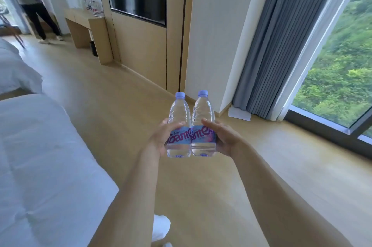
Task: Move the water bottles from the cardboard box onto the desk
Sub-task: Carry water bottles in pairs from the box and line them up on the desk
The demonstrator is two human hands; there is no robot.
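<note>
Carrying two upright water bottles (190, 126), touching side by side at centre; left hand (159, 138) fingers wrap one, right hand (223, 138) fingers the other. Counter (80, 19) at 10 o'clock, well apart. Advice: stay level, grips firm, walk over.

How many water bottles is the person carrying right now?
2: the left bottle in the left hand, the right bottle in the right hand, side by side. More may stand on the far desk, too blurred to tell.
</note>
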